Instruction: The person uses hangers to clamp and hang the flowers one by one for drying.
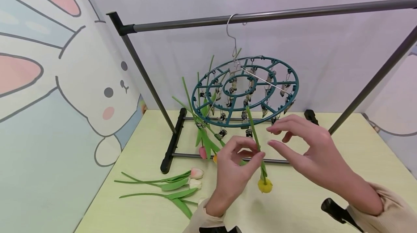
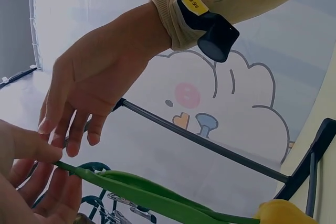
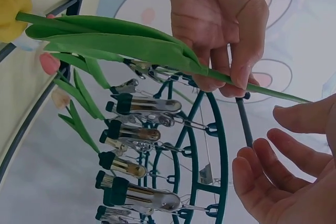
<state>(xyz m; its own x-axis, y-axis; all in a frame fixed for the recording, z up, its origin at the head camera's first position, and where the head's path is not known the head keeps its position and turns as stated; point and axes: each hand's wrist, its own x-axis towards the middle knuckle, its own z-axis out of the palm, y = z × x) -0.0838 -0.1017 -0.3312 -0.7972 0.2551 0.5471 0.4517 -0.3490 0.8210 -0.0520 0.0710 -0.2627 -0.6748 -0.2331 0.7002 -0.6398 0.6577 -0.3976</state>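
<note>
A yellow artificial tulip [image 1: 265,185] hangs flower-down, its green stem pinched between the thumb and fingers of my left hand [image 1: 236,169]. Just right of that stem is my right hand [image 1: 303,149], thumb and fingers apart with nothing between them. In the right wrist view the tulip's long leaves [image 3: 115,43] stretch from the bloom toward the left hand [image 3: 223,30]. Behind both hands a round green clip hanger [image 1: 228,121] dangles by its hook [image 1: 230,30], with several metal clips [image 3: 147,103] around its rings. Pink and other tulips [image 1: 203,152] hang upside down from clips at its left side.
A dark metal rack holds the hanger on its top bar [image 1: 189,22]; its black foot [image 1: 172,146] stands on the pale yellow table [image 1: 140,160]. Several loose tulips [image 1: 176,184], white and pale pink, lie at the left. A rabbit drawing [image 1: 94,92] covers the side wall.
</note>
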